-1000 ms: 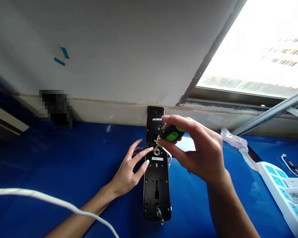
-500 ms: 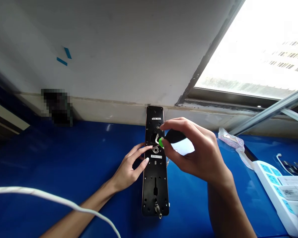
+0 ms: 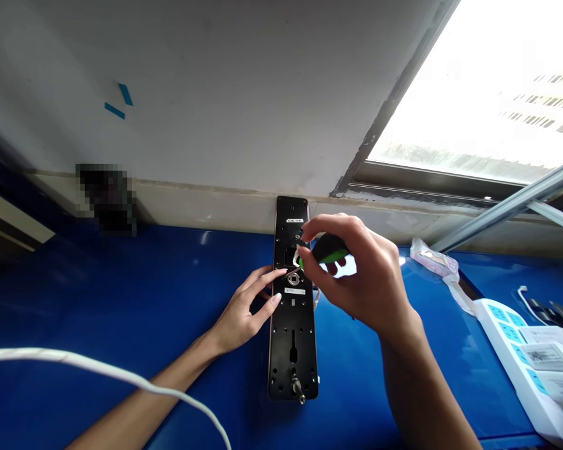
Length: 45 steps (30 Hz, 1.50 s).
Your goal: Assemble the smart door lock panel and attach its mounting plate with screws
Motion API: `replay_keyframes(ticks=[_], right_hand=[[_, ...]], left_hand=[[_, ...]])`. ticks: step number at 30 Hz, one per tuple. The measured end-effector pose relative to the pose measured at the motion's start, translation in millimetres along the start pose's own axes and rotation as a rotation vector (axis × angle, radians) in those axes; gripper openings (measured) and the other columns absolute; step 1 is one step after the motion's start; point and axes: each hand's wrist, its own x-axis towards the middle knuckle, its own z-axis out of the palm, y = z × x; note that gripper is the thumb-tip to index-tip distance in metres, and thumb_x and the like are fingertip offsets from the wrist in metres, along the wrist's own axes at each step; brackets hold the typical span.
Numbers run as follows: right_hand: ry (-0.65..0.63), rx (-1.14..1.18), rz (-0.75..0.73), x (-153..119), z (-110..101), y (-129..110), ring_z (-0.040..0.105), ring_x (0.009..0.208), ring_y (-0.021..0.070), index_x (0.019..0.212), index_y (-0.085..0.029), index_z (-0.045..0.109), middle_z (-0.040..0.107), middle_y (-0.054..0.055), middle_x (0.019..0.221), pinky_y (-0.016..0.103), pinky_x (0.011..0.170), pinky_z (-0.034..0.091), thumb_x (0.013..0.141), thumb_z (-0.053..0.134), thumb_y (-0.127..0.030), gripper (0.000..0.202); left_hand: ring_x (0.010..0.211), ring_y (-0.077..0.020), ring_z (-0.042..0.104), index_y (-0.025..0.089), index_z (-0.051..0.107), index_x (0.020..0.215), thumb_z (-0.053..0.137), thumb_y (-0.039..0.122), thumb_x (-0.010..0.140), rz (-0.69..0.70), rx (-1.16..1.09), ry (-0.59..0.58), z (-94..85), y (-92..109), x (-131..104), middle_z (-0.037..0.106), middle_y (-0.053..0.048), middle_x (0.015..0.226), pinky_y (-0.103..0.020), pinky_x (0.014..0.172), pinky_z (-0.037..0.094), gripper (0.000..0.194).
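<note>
A long black metal plate with many holes, a round fitting and white labels lies lengthwise on the blue table. My left hand rests at its left edge, fingers apart, the index fingertip near the shaft of a screwdriver. Closed around the black and green handle of the screwdriver is my right hand, above the plate's right side. The shaft slants down to the left toward the plate. A white connector shows by the plate's square opening. A metal spindle sticks out near the plate's lower end.
A white cable crosses the lower left. At the right are a white power strip, white packets and a plastic bag. Behind the table stands a wall with a window at the right.
My right hand has turned the screwdriver's handle slightly, so more green shows, and the hand sits a little further left. My left hand keeps its place on the plate.
</note>
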Motion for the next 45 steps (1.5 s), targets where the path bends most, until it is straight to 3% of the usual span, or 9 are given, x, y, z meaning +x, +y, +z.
replay_keyframes(ticks=[4,10,17,21,26,31,37,43,45], right_hand=[[-0.080,0.066,-0.007,-0.7,0.4,-1.7,0.067,0.084,0.0113,0.128,-0.023,0.056,0.069,0.003,0.112,0.023,0.071,0.058,0.085,0.067,-0.006,0.048],[0.053,-0.051,-0.033,0.9,3.2,-1.4,0.059,0.066,0.0081,0.103,-0.021,0.062,0.066,-0.001,0.087,0.022,0.058,0.050,0.091,0.074,-0.014,0.018],[-0.103,0.073,-0.037,-1.6,-0.9,-2.4,0.069,0.086,0.0107,0.122,-0.021,0.059,0.071,0.004,0.111,0.022,0.074,0.059,0.092,0.068,-0.008,0.034],[0.056,-0.064,-0.052,-0.8,7.3,-3.7,0.062,0.065,0.0072,0.105,-0.021,0.063,0.071,0.000,0.093,0.021,0.058,0.053,0.092,0.075,-0.016,0.018],[0.260,-0.151,-0.005,0.6,21.2,-7.9,0.059,0.058,0.0084,0.099,-0.023,0.063,0.069,-0.002,0.081,0.023,0.051,0.050,0.090,0.076,-0.017,0.018],[0.082,0.001,-0.004,0.9,16.7,-6.4,0.065,0.067,0.0088,0.112,-0.025,0.062,0.073,0.000,0.096,0.023,0.060,0.056,0.094,0.066,-0.010,0.024],[-0.008,0.124,-0.008,-0.6,9.5,3.0,0.070,0.077,0.0104,0.121,-0.025,0.060,0.075,0.003,0.111,0.023,0.066,0.059,0.094,0.067,-0.012,0.030],[0.232,-0.054,-0.034,-0.9,20.6,0.0,0.061,0.059,0.0098,0.106,-0.025,0.063,0.073,-0.001,0.087,0.025,0.054,0.055,0.090,0.073,-0.014,0.022],[0.215,-0.054,-0.056,-1.6,22.0,-1.9,0.061,0.059,0.0096,0.104,-0.025,0.064,0.072,-0.002,0.084,0.024,0.053,0.054,0.090,0.073,-0.012,0.021]], left_hand=[[0.133,-0.0253,0.059,0.040,0.050,0.152,0.056,0.038,0.106,0.025,-0.040,-0.002,0.7,-1.6,0.7,0.049,-0.003,0.157,-0.039,0.112,0.054,0.047],[0.130,-0.0244,0.060,0.040,0.051,0.150,0.057,0.039,0.105,0.018,-0.034,0.008,0.6,-3.1,0.7,0.049,-0.002,0.157,-0.040,0.113,0.053,0.046],[0.122,-0.0236,0.065,0.040,0.052,0.150,0.059,0.038,0.104,0.015,-0.063,0.007,1.8,-3.4,0.0,0.050,-0.003,0.157,-0.039,0.106,0.058,0.047],[0.125,-0.0244,0.063,0.038,0.053,0.150,0.058,0.037,0.104,0.012,-0.048,0.015,1.7,-0.7,0.8,0.051,-0.003,0.156,-0.039,0.108,0.057,0.046],[0.125,-0.0247,0.063,0.037,0.053,0.150,0.058,0.037,0.104,0.017,-0.056,0.013,1.2,0.1,0.4,0.048,-0.004,0.158,-0.040,0.108,0.057,0.046],[0.121,-0.0259,0.065,0.035,0.054,0.150,0.058,0.038,0.104,0.002,-0.079,0.000,1.9,0.3,-0.3,0.048,-0.007,0.159,-0.042,0.105,0.059,0.046],[0.122,-0.0254,0.065,0.037,0.053,0.150,0.058,0.038,0.104,0.002,-0.075,0.005,2.0,1.6,0.2,0.046,-0.005,0.161,-0.042,0.107,0.058,0.046],[0.119,-0.0232,0.065,0.037,0.053,0.149,0.057,0.037,0.105,-0.001,-0.097,-0.006,1.9,1.3,-0.1,0.045,-0.004,0.160,-0.041,0.105,0.058,0.045],[0.116,-0.0226,0.066,0.036,0.053,0.149,0.057,0.036,0.105,0.003,-0.101,-0.013,1.7,1.3,0.0,0.047,-0.005,0.158,-0.039,0.101,0.060,0.045]])
